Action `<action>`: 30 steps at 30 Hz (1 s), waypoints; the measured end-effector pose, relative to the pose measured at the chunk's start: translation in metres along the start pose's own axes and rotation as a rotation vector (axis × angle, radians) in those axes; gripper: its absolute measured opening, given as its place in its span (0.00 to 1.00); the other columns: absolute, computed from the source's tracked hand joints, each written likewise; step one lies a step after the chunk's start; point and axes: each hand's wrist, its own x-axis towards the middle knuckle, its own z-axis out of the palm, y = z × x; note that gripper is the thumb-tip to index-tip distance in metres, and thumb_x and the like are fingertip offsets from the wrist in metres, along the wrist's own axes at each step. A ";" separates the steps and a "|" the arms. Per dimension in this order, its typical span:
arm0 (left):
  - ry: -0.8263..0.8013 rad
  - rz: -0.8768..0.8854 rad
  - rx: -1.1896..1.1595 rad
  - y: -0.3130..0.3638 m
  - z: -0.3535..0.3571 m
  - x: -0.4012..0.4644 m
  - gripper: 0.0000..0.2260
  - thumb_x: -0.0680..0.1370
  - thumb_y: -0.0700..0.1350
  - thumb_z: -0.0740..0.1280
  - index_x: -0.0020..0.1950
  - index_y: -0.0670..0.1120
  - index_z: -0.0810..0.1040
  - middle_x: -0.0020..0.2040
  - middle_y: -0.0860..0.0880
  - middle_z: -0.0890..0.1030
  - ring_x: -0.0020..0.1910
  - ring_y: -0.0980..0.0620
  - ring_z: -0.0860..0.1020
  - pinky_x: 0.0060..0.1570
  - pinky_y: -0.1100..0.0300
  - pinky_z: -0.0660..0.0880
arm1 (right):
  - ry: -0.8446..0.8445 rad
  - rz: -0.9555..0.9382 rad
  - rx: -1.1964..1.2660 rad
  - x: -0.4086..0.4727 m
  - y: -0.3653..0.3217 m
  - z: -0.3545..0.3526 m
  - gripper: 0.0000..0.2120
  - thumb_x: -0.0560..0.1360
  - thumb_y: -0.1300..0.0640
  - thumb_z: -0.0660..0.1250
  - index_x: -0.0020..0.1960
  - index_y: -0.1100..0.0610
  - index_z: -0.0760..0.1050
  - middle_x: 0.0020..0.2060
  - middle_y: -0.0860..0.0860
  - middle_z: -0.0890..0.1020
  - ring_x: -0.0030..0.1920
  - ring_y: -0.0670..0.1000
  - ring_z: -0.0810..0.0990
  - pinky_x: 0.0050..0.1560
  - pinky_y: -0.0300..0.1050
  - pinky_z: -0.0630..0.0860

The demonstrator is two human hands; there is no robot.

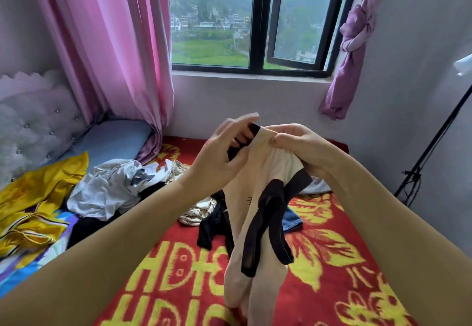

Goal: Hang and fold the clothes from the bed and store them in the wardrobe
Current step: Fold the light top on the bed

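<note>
Up above the bed [332, 261], both hands hold a cream garment with black trim [258, 205] by its top edge, and it hangs down toward the red-and-yellow blanket. Right hand [293, 144] fingers are curled tight round the bunched fabric; left hand [224, 152] seems to pinch the black edge, forefinger raised. More clothes [107, 187] lie heaped at the left.

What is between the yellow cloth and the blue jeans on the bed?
In the head view: a crumpled white garment, a patterned cream cloth and a black garment.
</note>
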 end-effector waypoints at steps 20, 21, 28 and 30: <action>-0.517 -0.195 0.666 -0.059 -0.034 0.078 0.11 0.78 0.50 0.67 0.39 0.46 0.76 0.32 0.53 0.74 0.35 0.49 0.73 0.36 0.58 0.68 | 0.519 0.080 -0.821 0.045 0.026 -0.043 0.09 0.79 0.62 0.58 0.43 0.60 0.74 0.36 0.52 0.74 0.36 0.49 0.70 0.34 0.43 0.65; -0.518 -0.193 0.803 -0.066 -0.038 0.087 0.10 0.80 0.49 0.64 0.40 0.46 0.76 0.36 0.51 0.76 0.39 0.46 0.75 0.38 0.57 0.70 | 0.551 0.071 -0.848 0.057 0.027 -0.044 0.09 0.80 0.62 0.57 0.46 0.61 0.75 0.39 0.53 0.75 0.39 0.50 0.72 0.36 0.43 0.66; -0.126 -0.217 0.832 -0.071 -0.082 0.151 0.08 0.78 0.39 0.63 0.54 0.38 0.79 0.49 0.39 0.80 0.47 0.41 0.77 0.46 0.52 0.72 | 0.826 -0.209 -0.791 0.116 -0.029 -0.047 0.10 0.81 0.62 0.56 0.51 0.61 0.76 0.42 0.53 0.77 0.43 0.50 0.74 0.40 0.39 0.65; -0.043 -0.164 0.726 -0.064 -0.097 0.156 0.09 0.78 0.37 0.63 0.54 0.36 0.80 0.47 0.40 0.80 0.45 0.43 0.77 0.46 0.55 0.71 | 0.825 -0.300 -0.768 0.119 -0.050 -0.046 0.10 0.81 0.62 0.56 0.51 0.63 0.76 0.41 0.53 0.77 0.42 0.50 0.74 0.37 0.35 0.66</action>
